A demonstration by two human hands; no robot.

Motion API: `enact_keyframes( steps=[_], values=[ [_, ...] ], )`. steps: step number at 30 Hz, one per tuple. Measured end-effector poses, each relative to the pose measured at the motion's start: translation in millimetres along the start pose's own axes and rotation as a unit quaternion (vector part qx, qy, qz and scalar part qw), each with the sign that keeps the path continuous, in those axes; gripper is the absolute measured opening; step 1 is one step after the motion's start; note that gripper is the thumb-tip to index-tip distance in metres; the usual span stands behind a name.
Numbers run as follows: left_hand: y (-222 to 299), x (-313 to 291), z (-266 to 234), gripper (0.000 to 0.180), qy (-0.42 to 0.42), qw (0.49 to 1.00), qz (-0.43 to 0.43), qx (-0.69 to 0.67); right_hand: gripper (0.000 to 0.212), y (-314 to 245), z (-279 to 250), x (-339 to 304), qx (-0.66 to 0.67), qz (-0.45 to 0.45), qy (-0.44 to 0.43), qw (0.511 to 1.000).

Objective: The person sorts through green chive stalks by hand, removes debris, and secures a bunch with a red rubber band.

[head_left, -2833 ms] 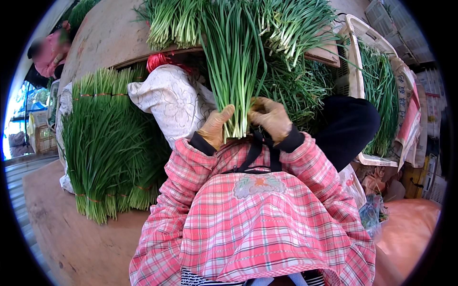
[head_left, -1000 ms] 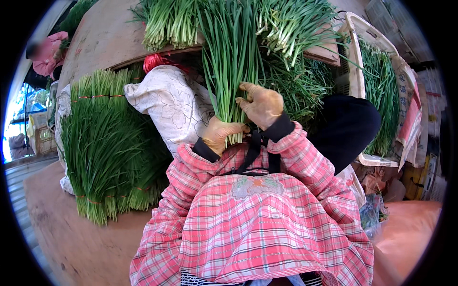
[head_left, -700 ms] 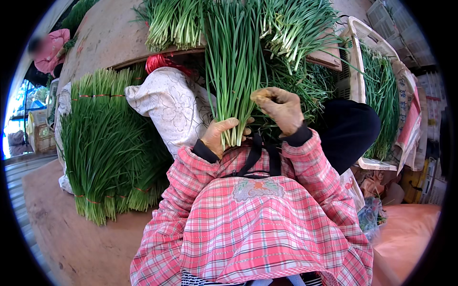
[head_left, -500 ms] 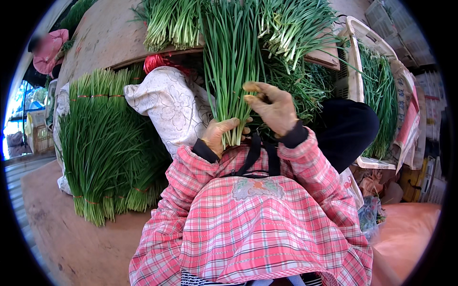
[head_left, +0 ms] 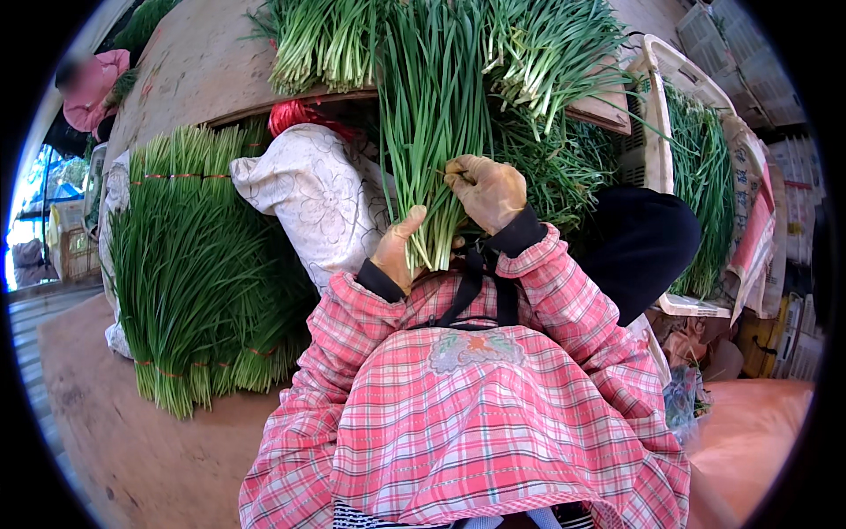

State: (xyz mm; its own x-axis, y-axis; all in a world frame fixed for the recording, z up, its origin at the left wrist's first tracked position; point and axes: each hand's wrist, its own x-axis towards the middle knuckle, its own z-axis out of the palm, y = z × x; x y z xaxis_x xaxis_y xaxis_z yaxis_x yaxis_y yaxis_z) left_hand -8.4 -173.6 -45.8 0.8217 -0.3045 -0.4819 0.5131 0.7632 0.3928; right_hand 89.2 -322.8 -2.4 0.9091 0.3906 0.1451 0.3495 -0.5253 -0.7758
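A long bunch of green chives (head_left: pixel 432 106) lies across my lap, its pale cut ends toward me and its leaves pointing away. My left hand (head_left: pixel 398 250), in a thin tan glove, cradles the bunch near the cut ends, thumb raised along its left side and fingers mostly hidden underneath. Also gloved, my right hand (head_left: pixel 489 192) is closed in a pinch at the bunch's right edge, fingertips on the stalks. What exactly lies between those fingertips is partly hidden. Just beyond, loose chives (head_left: pixel 560 167) are heaped to the right of the bunch.
Banded chive bundles (head_left: pixel 198 264) are stacked at left beside a white patterned cloth (head_left: pixel 308 198) and red string (head_left: pixel 295 113). More chives (head_left: pixel 330 48) lie on the wooden board (head_left: pixel 211 66) ahead. A white crate (head_left: pixel 656 115) of chives stands at right. A person (head_left: pixel 92 93) sits far left.
My right hand has moved slightly left and its fingers have closed in on the stalks. My left thumb has lifted off the bunch, and the cut ends have spread a little.
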Motion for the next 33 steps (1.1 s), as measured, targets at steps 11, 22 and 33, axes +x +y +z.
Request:
enact_keyframes(
  steps=[11,22,33],
  values=[
    [2.7,-0.6,5.5,0.057,-0.028,0.999,0.004,0.025,0.014,4.4,-18.9,-3.6,0.225,0.048,-0.002,0.973],
    [-1.7,-4.4,12.8,0.06,0.008,0.998,0.066,-0.001,0.012,-7.7,-1.1,7.6,-0.076,-0.08,0.057,0.992],
    [0.3,0.4,6.1,0.068,-0.051,0.997,0.061,0.025,0.015,5.6,-28.7,-30.4,0.157,-0.002,0.193,0.969]
  ],
)
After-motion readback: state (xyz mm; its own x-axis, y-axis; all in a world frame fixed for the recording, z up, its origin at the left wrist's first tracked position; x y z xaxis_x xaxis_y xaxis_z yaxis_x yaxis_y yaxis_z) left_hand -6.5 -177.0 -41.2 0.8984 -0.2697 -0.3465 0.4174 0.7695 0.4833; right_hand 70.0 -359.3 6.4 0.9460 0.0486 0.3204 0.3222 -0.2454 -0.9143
